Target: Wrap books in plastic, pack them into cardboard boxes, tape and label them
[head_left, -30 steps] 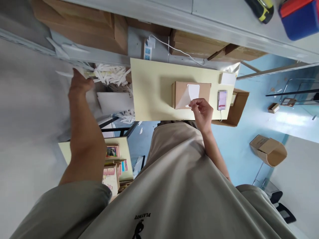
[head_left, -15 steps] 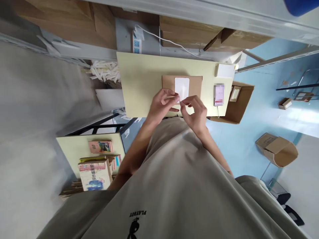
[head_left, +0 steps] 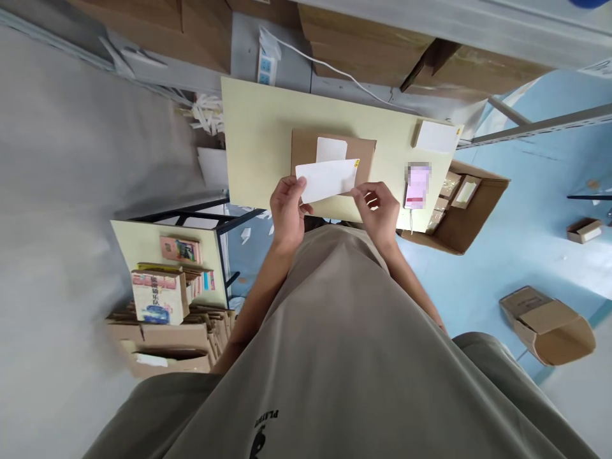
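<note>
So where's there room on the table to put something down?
The table is bare left of the box and left hand; a slimmer gap lies between box and phone, beyond the right hand. It's crowded around the held paper.

The paper label [head_left: 327, 180] looked smooth, white and matt, as did the label sheet [head_left: 331, 149] on the brown cardboard box [head_left: 362, 153], whose own face was dull and plain, while the pale yellow tabletop [head_left: 258, 140] beneath had an even, smooth, low-sheen surface. Near, the grey-beige shirt [head_left: 344, 357] was soft, matt cloth with loose creases; far, the shelf beam [head_left: 478, 32] appeared to be smooth painted metal and the power strip [head_left: 266, 69] white plastic. To the right, the open carton [head_left: 485, 213] was matt brown cardboard, and the smooth blue floor [head_left: 540, 210] shone glossily where light struck it.
</note>
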### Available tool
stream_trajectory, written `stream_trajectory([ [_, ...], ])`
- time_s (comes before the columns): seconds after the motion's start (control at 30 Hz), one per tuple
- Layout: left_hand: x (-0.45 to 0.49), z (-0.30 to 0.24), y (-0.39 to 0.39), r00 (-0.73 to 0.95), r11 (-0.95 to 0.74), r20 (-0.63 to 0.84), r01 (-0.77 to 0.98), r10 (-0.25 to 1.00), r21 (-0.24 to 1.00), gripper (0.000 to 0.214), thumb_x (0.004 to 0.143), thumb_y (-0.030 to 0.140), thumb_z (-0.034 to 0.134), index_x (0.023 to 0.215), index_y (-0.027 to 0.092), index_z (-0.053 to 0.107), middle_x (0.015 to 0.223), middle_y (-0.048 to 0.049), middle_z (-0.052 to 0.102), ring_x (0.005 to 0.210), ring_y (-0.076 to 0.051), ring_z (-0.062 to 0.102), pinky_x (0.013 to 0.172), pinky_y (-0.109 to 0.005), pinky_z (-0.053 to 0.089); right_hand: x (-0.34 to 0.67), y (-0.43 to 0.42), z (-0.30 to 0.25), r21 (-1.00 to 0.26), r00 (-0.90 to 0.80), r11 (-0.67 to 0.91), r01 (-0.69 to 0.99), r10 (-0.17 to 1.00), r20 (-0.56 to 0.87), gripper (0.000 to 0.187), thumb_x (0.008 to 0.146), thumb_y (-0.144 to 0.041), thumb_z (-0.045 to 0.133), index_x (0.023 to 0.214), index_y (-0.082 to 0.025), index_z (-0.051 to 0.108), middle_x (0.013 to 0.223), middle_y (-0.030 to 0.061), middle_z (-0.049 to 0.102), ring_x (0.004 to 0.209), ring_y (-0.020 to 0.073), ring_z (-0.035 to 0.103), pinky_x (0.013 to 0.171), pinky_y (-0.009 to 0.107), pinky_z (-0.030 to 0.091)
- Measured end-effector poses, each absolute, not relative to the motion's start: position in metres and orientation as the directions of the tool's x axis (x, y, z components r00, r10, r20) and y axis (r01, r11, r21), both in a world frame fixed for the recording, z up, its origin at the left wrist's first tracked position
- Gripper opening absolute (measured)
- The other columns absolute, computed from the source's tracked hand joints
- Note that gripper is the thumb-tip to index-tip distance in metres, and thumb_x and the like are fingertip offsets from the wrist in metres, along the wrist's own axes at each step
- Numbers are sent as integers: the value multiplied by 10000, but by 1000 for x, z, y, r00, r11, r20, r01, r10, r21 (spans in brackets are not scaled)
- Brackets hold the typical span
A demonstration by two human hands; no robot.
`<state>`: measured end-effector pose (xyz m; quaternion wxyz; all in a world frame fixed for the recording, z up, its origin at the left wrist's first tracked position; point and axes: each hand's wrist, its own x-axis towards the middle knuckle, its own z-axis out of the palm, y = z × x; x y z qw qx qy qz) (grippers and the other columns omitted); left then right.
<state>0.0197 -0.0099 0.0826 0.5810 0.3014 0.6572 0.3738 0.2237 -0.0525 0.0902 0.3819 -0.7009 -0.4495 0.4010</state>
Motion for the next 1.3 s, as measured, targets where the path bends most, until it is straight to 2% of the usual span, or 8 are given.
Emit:
stream_trajectory([
  [0.1,26,86,-18,-147,545,-544,-41,826,838,646,901,903,799,1018,290,631,1173,-91,778,1054,-256,777,555,-290,577,248,-54,72,-905,313,-368,214,903,-293,278,1049,-559,808,1031,-282,791,1036,32,830,795,173,715,751,358,649],
  [0.33,35,85,-33,-144,552,-556,-75,818,831,655,849,890,862,1029,293,662,1139,-110,786,1117,-299,788,541,-315,596,266,-52,50,-914,195,-398,77,905,-378,391,993,-647,829,971,-262,770,952,17,796,717,152,661,699,344,617],
  [0.53,33,72,-37,-157,582,-593,-115,790,805,593,815,784,901,1014,286,648,1073,-68,775,968,-230,789,526,-266,588,275,-47,55,-922,162,-320,216,943,-290,373,1042,-631,776,969,-270,719,951,13,761,766,161,646,720,344,584],
  [0.73,30,53,-31,-88,604,-599,56,796,795,585,819,771,869,961,252,639,1059,-82,811,1114,-278,824,674,-280,665,296,10,67,-890,1,-131,436,989,-145,255,1052,-503,812,992,-278,707,1020,46,718,937,231,710,885,421,633],
  [0.87,29,40,-14,-37,573,-576,174,817,801,453,841,637,863,917,238,661,999,-87,800,1012,-244,785,741,-304,644,294,69,71,-841,-131,-41,540,982,-132,277,1020,-364,906,932,-287,655,1046,59,703,1037,283,721,1012,473,634],
  [0.97,26,33,1,-12,504,-530,328,848,799,313,879,522,804,875,231,690,938,-67,782,916,-216,727,763,-311,588,286,104,75,-793,-258,58,606,958,-127,364,950,-225,974,872,-293,625,1073,42,727,982,268,703,1056,483,620],
  [1.13,15,26,16,50,408,-497,503,867,762,260,942,440,726,798,228,684,811,-29,734,826,-205,646,799,-328,516,273,129,77,-718,-398,209,664,912,-103,260,1025,-276,920,903,-252,692,1106,33,761,969,196,729,1017,405,612],
  [1.3,7,12,19,62,388,-493,533,868,751,272,957,418,715,761,235,671,760,-21,697,800,-213,630,810,-344,490,263,135,64,-701,-376,175,691,916,-142,316,948,-177,983,837,-269,701,1029,18,778,898,201,711,989,433,625],
])
